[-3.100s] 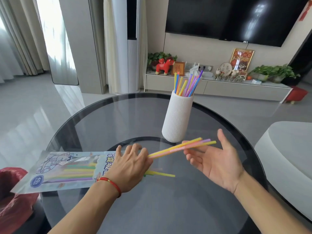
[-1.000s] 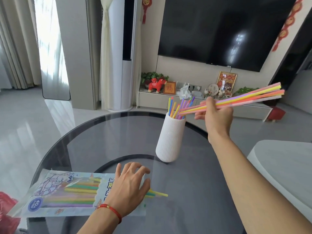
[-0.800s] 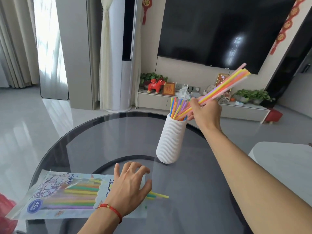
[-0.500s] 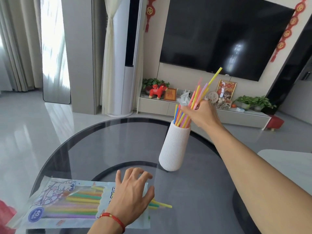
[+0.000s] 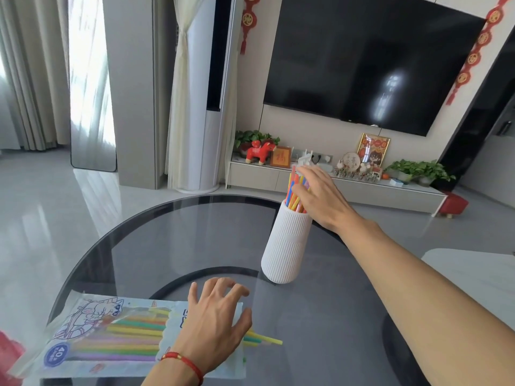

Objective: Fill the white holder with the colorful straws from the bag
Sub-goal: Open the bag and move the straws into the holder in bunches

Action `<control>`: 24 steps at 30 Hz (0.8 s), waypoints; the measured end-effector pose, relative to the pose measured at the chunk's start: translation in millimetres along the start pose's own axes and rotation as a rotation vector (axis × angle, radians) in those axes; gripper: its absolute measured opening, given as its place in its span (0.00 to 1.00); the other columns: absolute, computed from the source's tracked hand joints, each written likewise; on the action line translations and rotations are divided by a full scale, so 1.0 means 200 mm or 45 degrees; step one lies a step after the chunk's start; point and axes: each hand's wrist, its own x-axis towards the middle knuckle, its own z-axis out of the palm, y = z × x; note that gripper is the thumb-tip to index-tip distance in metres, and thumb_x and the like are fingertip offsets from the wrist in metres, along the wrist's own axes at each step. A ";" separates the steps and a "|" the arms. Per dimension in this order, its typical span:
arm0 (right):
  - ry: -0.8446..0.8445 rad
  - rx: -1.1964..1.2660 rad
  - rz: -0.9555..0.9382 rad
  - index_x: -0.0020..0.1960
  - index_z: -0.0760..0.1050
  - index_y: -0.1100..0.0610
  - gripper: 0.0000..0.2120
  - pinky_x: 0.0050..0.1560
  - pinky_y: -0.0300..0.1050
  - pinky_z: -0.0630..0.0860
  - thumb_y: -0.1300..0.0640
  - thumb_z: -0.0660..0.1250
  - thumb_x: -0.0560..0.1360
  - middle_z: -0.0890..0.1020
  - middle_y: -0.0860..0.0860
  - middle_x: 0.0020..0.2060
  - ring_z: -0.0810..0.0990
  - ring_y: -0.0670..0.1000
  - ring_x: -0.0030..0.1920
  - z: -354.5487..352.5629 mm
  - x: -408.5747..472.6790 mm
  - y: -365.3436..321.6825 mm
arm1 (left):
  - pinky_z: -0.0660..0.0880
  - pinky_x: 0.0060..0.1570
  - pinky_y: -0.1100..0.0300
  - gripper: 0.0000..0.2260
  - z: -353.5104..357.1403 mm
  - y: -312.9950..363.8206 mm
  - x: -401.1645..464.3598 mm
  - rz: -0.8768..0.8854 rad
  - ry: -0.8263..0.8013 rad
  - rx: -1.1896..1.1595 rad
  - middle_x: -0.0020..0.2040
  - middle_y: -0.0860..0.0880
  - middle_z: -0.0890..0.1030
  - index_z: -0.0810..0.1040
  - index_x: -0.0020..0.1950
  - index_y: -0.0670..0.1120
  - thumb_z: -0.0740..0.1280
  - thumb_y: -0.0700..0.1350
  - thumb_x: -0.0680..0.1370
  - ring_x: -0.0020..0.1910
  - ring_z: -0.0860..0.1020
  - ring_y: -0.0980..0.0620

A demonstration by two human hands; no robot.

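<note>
The white ribbed holder [image 5: 284, 246] stands upright on the round dark glass table [image 5: 167, 240]. Colorful straws [image 5: 292, 190] stand inside it, only their tips showing above the rim. My right hand [image 5: 320, 196] hovers over the rim, fingers loosely spread and touching the straw tips. The printed plastic bag [image 5: 106, 338] lies flat at the table's near left with several straws still inside. My left hand [image 5: 214, 321] rests palm-down on the bag's open end, fingers apart. A few yellow and green straw ends [image 5: 264, 341] poke out from under it.
A red object [image 5: 8, 355] shows at the lower left edge beside the table. A white rounded seat [image 5: 473, 271] sits to the right. Behind the table a low TV cabinet [image 5: 362, 190] holds ornaments and plants.
My right hand carried a bundle of straws up and over the holder, tipped them upright and lowered them in. My left hand stayed on the bag.
</note>
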 end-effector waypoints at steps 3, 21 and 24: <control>0.120 0.010 -0.095 0.83 0.59 0.49 0.34 0.79 0.57 0.62 0.45 0.58 0.78 0.62 0.51 0.83 0.61 0.52 0.82 -0.01 0.00 -0.03 | 0.55 0.75 0.39 0.13 0.00 0.00 0.00 0.003 0.011 0.002 0.65 0.58 0.70 0.71 0.62 0.61 0.57 0.60 0.79 0.69 0.64 0.53; 0.870 0.452 0.039 0.52 0.82 0.57 0.13 0.47 0.39 0.77 0.52 0.62 0.78 0.86 0.51 0.48 0.83 0.50 0.50 -0.12 -0.15 0.03 | 0.53 0.76 0.53 0.33 -0.08 -0.09 -0.03 0.316 -0.167 0.112 0.71 0.53 0.68 0.66 0.73 0.58 0.59 0.71 0.71 0.72 0.63 0.51; 0.726 0.620 0.275 0.36 0.80 0.55 0.13 0.31 0.44 0.74 0.52 0.61 0.73 0.83 0.49 0.29 0.79 0.48 0.28 -0.03 -0.35 0.11 | 0.40 0.78 0.43 0.50 -0.10 -0.12 -0.05 0.230 -0.427 0.277 0.80 0.49 0.53 0.48 0.79 0.57 0.61 0.76 0.63 0.79 0.47 0.50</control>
